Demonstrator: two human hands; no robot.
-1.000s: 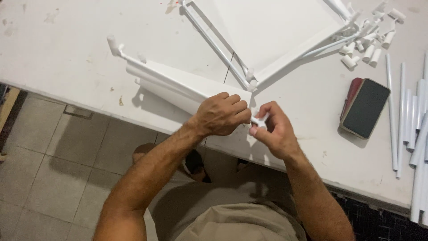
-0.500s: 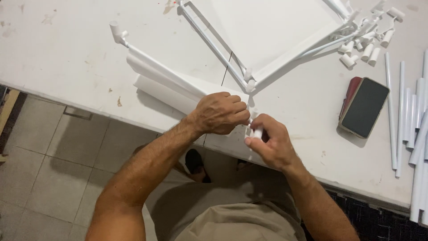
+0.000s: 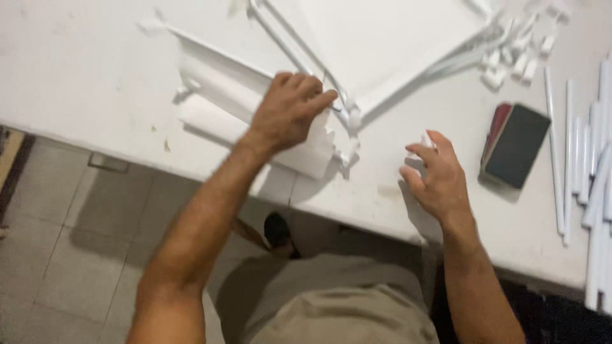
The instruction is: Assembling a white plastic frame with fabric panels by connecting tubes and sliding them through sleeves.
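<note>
Head view: the white counter (image 3: 76, 95) ends in a near edge that runs down to the right, with grey floor tiles (image 3: 57, 267) below it on the left. Bare counter lies between the two hands and to the left of the frame pieces.

The left hand (image 3: 290, 108) reaches forward, palm down, its grip closed over the top of a white frame piece (image 3: 217, 102) that lies near the counter's edge. Its fingertips touch the corner of a large white panel (image 3: 376, 44) further back.

The right hand (image 3: 437, 175) hovers over the counter near the edge, apart from the frame, fingers loosely curled around a small white piece (image 3: 424, 140) at the fingertips. Blur hides how firmly it is held.

A dark phone in a red case (image 3: 515, 145) lies just right of this hand. Long white rods (image 3: 593, 159) lie along the right edge, and short white connectors (image 3: 519, 57) are heaped by the panel's far corner.
</note>
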